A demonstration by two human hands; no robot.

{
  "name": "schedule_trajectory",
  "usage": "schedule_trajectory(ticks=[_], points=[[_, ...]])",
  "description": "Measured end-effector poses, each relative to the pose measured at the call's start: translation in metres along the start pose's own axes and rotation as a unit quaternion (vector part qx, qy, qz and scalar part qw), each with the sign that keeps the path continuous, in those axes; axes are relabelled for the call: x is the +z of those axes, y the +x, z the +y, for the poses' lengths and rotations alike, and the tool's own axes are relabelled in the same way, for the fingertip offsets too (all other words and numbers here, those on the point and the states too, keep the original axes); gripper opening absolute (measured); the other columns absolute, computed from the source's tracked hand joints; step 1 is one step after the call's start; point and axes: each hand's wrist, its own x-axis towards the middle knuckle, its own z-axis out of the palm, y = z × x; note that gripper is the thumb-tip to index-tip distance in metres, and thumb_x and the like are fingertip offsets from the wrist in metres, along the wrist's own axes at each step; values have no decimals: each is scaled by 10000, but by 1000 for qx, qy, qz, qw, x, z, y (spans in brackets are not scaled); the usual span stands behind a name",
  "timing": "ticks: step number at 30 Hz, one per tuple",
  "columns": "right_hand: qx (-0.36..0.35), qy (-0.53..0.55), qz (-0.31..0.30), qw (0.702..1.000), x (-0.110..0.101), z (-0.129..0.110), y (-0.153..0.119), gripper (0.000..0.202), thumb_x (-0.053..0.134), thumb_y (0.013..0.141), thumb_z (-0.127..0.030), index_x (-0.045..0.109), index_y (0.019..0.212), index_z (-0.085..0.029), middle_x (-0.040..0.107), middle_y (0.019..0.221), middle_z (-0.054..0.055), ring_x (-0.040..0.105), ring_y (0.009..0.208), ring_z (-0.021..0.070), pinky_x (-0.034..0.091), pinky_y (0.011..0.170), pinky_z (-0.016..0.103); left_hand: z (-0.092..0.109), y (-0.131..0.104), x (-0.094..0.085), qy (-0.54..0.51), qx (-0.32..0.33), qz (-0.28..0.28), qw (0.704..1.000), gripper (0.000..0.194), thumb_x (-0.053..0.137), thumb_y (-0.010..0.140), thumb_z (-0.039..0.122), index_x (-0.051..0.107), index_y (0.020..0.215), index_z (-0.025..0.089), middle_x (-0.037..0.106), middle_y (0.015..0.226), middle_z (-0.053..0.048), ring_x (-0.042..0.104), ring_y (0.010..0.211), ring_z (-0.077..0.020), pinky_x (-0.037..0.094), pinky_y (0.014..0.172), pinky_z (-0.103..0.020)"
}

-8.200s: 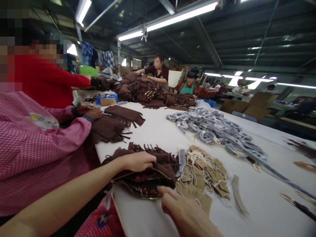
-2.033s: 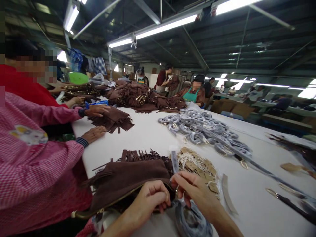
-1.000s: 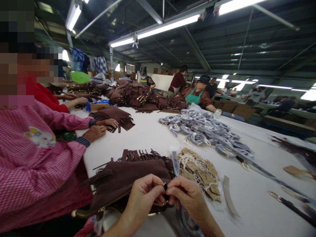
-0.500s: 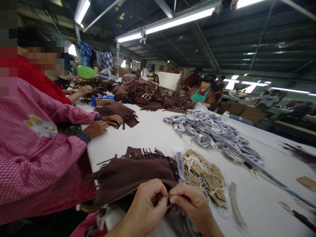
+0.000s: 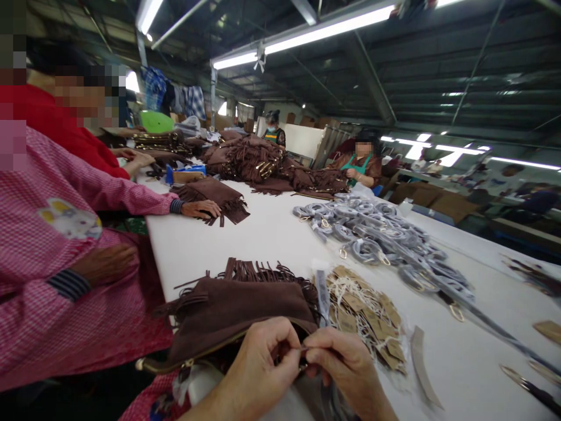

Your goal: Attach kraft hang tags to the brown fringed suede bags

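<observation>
Hands pinch together at brown fringed bag rim: left hand and right hand fingertips pressed on small fitting; tag pile beside on white surface.

Worktable layout, near edge to far end

A fringed bag lies at the tabletop's near edge, the tag pile just right of it, wrapped straps behind the tags, and a heap of bags at the far end.

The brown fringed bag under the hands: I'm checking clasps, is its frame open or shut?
Cannot tell. The brown fringed bag lies flat, but both hands cover its clasp corner.
</observation>
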Motion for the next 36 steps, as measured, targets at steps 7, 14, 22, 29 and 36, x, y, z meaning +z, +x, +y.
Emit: schedule_trajectory(ticks=[7, 14, 22, 29, 36], points=[[-20, -43, -21, 999, 0, -5, 2, 220, 653, 851, -346, 712, 682, -217, 661, 542, -9, 513, 365, 87, 373, 375, 177, 0, 1, 0, 8, 4, -13, 1000, 147, 499, 755, 101, 522, 628, 171, 522, 595, 39, 422, 547, -81, 301, 528, -185], [-95, -178, -103, 974, -6, -27, 2, 329, 534, 950, -363, 638, 681, -204, 636, 553, -29, 565, 489, 90, 408, 524, 176, 0, -4, -2, 82, 6, -36, 996, 128, 492, 691, 59, 511, 636, 172, 488, 604, 49, 425, 578, -85, 273, 548, -199], [-122, -212, -146, 959, -6, -35, 1, 394, 452, 993, -386, 543, 662, -194, 594, 541, -50, 560, 531, 72, 373, 574, 156, 1, -7, -8, 66, -9, -81, 994, 148, 465, 649, 30, 474, 617, 174, 421, 571, 71, 373, 564, -77, 247, 531, -197], [-84, -210, -150, 963, -3, -30, 2, 352, 498, 972, -339, 536, 654, -195, 560, 531, -68, 548, 504, 69, 373, 551, 158, -6, -4, 1, 99, -14, -62, 993, 160, 500, 668, 19, 487, 616, 170, 453, 574, 64, 413, 571, -81, 264, 531, -194], [-16, -377, -36, 925, -36, -38, -14, 143, 532, 925, -353, 624, 903, -246, 672, 871, 7, 644, 753, 162, 481, 665, 251, 1, -17, -28, 303, 185, -99, 929, 375, 511, 768, 36, 601, 1081, 221, 651, 1126, -37, 602, 966, -176, 467, 809, -241]])
